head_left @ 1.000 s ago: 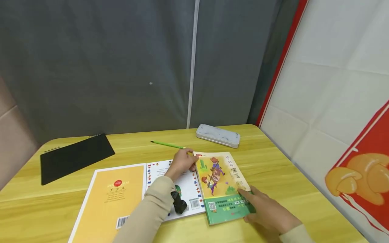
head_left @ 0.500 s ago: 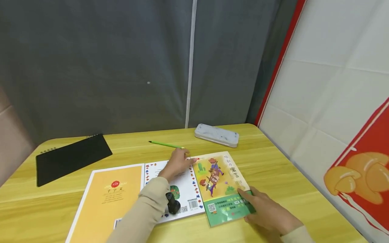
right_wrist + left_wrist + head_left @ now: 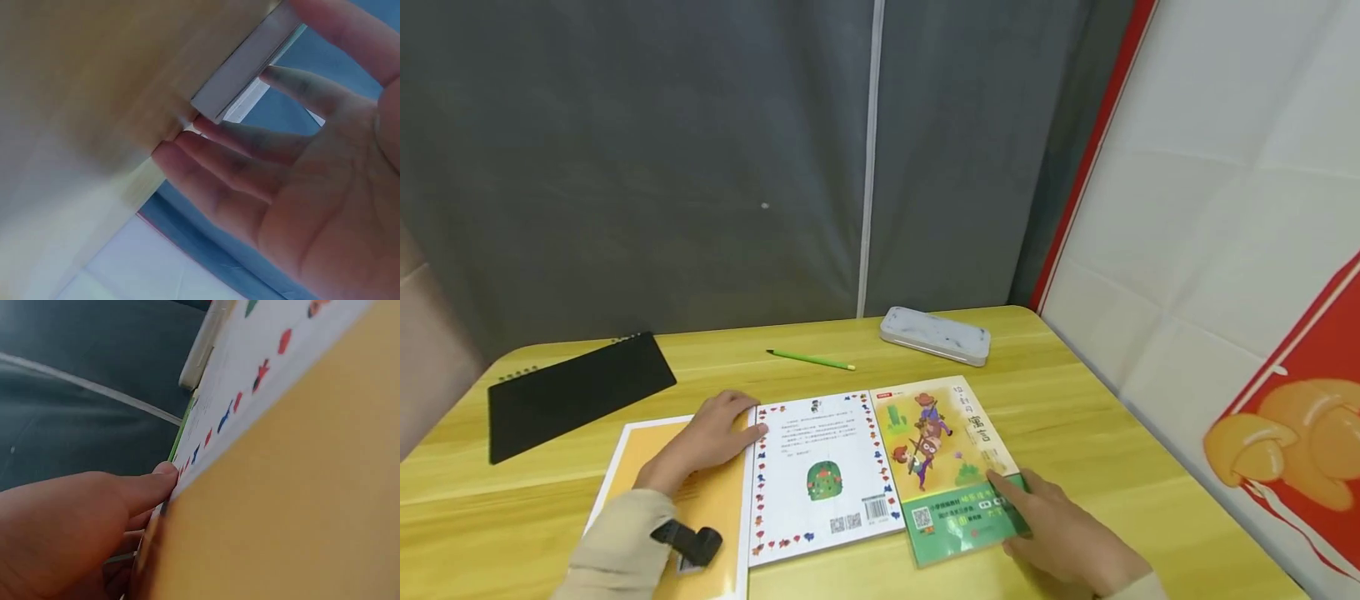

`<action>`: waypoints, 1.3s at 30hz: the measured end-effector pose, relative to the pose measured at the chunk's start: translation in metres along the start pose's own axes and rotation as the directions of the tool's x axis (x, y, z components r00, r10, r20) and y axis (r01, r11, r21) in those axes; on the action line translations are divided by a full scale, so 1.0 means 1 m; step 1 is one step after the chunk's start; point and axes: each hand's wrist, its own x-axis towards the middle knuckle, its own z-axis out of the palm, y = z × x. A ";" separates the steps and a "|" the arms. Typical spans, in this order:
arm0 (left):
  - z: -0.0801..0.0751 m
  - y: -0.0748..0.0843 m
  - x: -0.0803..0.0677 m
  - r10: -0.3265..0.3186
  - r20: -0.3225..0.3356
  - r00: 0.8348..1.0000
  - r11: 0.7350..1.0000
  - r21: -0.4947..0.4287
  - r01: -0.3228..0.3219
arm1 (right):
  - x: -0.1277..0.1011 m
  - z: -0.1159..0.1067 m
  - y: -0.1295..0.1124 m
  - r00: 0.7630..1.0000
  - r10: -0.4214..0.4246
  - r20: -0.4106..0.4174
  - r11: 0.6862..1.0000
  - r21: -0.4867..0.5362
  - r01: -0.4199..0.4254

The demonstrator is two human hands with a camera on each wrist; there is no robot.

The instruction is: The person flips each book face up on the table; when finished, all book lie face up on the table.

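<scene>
In the head view my left hand (image 3: 711,433) rests over the top of an orange book (image 3: 655,429), where it meets a white picture-bordered book (image 3: 820,433). The left wrist view shows my left thumb (image 3: 153,487) touching the white book's edge; the other fingers are partly hidden behind. My right hand (image 3: 1060,529) lies at the lower right edge of a yellow-and-green storybook (image 3: 940,450), thumb on its cover. In the right wrist view the fingers (image 3: 212,194) stretch fairly straight by the page block and tabletop. All the books lie flat, side by side.
A green pencil (image 3: 811,359) lies behind the white book. Farther back sits a grey-white pencil case (image 3: 936,335). A black spiral notebook (image 3: 580,396) is at the left. Grey curtain (image 3: 700,167) stands behind the table, with a white-and-red wall covering (image 3: 1210,208) on the right.
My left hand has left the seam between white book and storybook and moved left to the seam with the orange book. The right hand has stayed by the storybook.
</scene>
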 end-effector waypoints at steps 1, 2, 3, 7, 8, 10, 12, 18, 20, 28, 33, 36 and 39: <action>0.001 -0.005 -0.003 0.014 -0.016 1.000 1.000 -0.001 -0.014 | 0.000 0.000 -0.001 1.000 0.011 -0.001 1.000 -0.011 -0.011; 0.003 -0.008 -0.006 0.026 -0.036 0.999 1.000 -0.005 -0.026 | -0.001 -0.001 -0.003 1.000 0.015 -0.003 0.999 -0.028 -0.015; 0.006 -0.010 -0.007 0.034 -0.059 0.998 0.999 -0.010 -0.034 | -0.001 -0.001 -0.005 1.000 0.017 -0.004 0.999 -0.048 -0.018; 0.013 -0.009 -0.008 0.028 -0.109 0.994 1.000 -0.006 -0.028 | -0.002 -0.005 -0.021 0.998 -0.057 -0.035 0.997 -0.051 0.056; 0.014 -0.008 -0.008 0.023 -0.117 0.993 1.000 0.000 -0.023 | -0.001 -0.005 -0.027 0.994 -0.095 -0.049 0.995 -0.043 0.093; 0.015 -0.008 -0.008 0.012 -0.127 0.992 1.000 0.005 -0.011 | 0.001 -0.004 -0.042 0.986 -0.155 -0.069 0.988 -0.012 0.155; 0.016 -0.008 -0.008 0.006 -0.140 0.990 1.000 0.010 -0.005 | 0.007 -0.002 -0.056 0.975 -0.208 -0.071 0.978 0.002 0.209; 0.016 -0.011 -0.006 -0.017 -0.156 0.988 1.000 0.011 0.019 | 0.030 0.005 -0.091 0.951 -0.308 -0.003 0.950 -0.052 0.307; 0.016 -0.012 -0.006 -0.024 -0.152 0.988 1.000 0.014 0.026 | 0.036 0.008 -0.098 0.948 -0.318 0.022 0.945 -0.073 0.319; 0.015 -0.007 -0.003 -0.067 -0.118 0.991 0.998 0.005 0.068 | 0.044 0.016 -0.108 0.949 -0.310 0.054 0.946 -0.084 0.314; 0.014 0.001 0.002 -0.125 -0.088 0.988 0.992 -0.034 0.123 | 0.044 0.017 -0.108 0.950 -0.309 0.045 0.947 -0.071 0.312; 0.014 0.004 0.004 -0.162 -0.084 0.983 0.985 -0.076 0.155 | 0.043 0.017 -0.108 0.949 -0.314 0.035 0.948 -0.047 0.315; 0.014 0.004 0.005 -0.195 -0.104 0.975 0.974 -0.142 0.179 | 0.043 0.017 -0.108 0.946 -0.324 0.027 0.946 -0.027 0.324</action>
